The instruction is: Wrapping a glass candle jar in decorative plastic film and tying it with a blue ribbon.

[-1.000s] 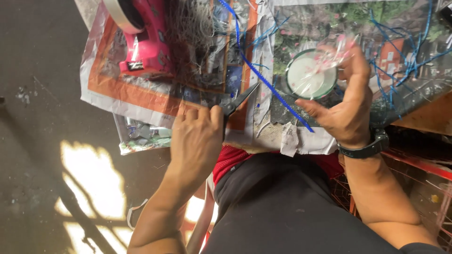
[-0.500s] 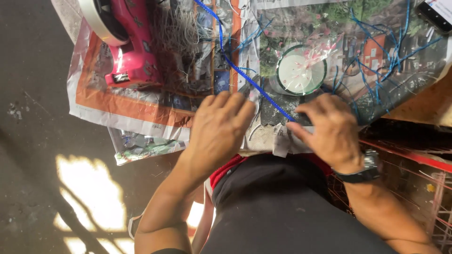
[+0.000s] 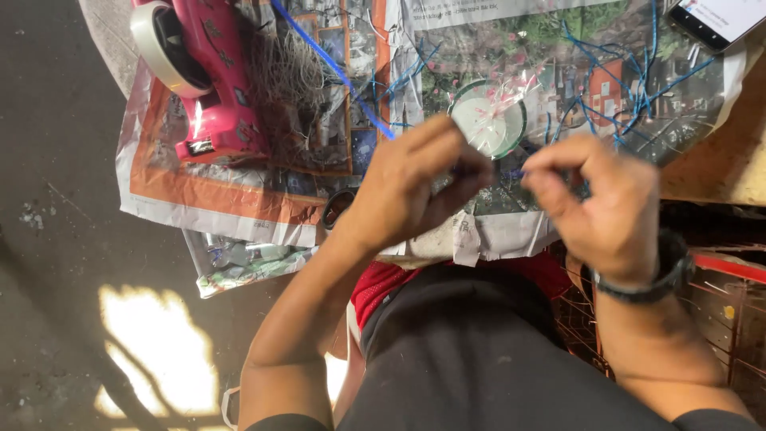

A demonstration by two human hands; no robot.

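The person's left hand [image 3: 411, 187] and right hand [image 3: 602, 203] are raised close together over the near edge of the table. Both are pinched narrow on a thin blue ribbon [image 3: 331, 68]. The ribbon goes from between the fingertips up and to the left, across the newspaper [image 3: 239, 187]. Just behind the hands lies a round white lid [image 3: 487, 120] with clear film on it. Farther left stands a pink tape dispenser [image 3: 207, 80]. A phone [image 3: 714, 20] lies at the far right corner.
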